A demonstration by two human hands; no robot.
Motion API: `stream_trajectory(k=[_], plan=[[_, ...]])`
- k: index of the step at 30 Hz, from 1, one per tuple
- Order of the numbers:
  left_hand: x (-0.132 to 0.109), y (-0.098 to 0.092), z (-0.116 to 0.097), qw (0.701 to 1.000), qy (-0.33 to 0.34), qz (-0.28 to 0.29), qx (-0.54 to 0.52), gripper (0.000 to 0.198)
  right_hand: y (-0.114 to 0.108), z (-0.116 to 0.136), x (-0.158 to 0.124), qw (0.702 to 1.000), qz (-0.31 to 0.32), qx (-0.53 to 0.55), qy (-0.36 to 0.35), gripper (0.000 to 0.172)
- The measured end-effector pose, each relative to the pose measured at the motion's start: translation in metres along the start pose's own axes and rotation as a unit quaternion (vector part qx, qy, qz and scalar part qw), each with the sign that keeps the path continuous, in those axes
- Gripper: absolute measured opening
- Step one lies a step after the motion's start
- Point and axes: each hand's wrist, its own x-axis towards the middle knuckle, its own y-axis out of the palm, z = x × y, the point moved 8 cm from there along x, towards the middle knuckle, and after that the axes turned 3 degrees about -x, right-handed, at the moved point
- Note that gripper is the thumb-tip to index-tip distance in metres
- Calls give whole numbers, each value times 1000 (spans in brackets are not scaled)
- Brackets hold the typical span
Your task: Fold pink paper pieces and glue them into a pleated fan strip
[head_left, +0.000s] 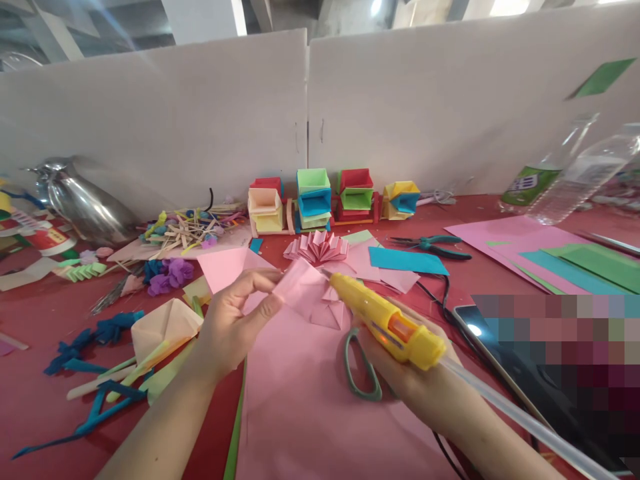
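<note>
A clear glue stick (525, 418), lower right, juts from the glue gun (375, 312) the right hand (400, 375) clasps; centre, the left hand (237, 317) pinches pink paper (301, 287).

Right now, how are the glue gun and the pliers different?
The glue gun is mostly yellow, but the pliers have teal handles. The right hand holds the glue gun, while the pliers lie on the table. The glue gun looks chunky; the pliers look slim. Both are tools.

White partition (175, 120) (vertical seam) behind red table (40, 393); bright light (510, 7) above.
</note>
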Motion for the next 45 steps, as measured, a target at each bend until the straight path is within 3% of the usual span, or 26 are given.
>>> stream_trajectory(k=[3, 6, 8, 10, 14, 17, 20, 22, 25, 28, 31, 37, 41, 45], plan=[[2, -14, 13, 997, -42, -64, -14, 12, -10, -19, 7, 981, -9, -188, 46, 3], [4, -25, 20, 992, -56, -109, 41, 17, -19, -47, 11, 911, 46, -384, 143, 16], [6, -28, 23, 986, -57, -122, 96, 18, -20, -61, 11, 867, 93, -453, 183, 25], [7, -28, 26, 980, -54, -124, 148, 18, -16, -69, 10, 852, 136, -466, 195, 31], [8, -26, 27, 968, -18, -120, 221, 18, -5, -74, 3, 867, 210, -411, 185, 31], [8, -22, 22, 961, 33, -113, 249, 16, -10, -65, 2, 888, 235, -360, 161, 29], [6, -17, 19, 961, 49, -101, 252, 15, -22, -40, 13, 919, 193, -329, 95, 37], [4, -12, 17, 961, 51, -89, 258, 14, -22, -23, 24, 928, 148, -334, 67, 31], [2, -5, 16, 959, 53, -75, 267, 12, 11, -6, 37, 926, 165, -341, 12, 22], [1, 1, 17, 959, 58, -66, 271, 11, 45, -7, 48, 925, 173, -339, 0, 17], [1, 3, 18, 958, 61, -57, 276, 12, 58, -15, 56, 932, 166, -322, 12, 13], [-1, 6, 16, 958, 67, -52, 275, 10, 36, -15, 50, 956, 127, -256, 63, 10], [-6, 14, 11, 963, 66, -34, 258, 9, 21, -13, 38, 985, 70, -126, 91, 6], [-12, 21, 7, 969, 56, -37, 236, 12, 15, -10, 31, 993, 15, -93, 76, 7]])
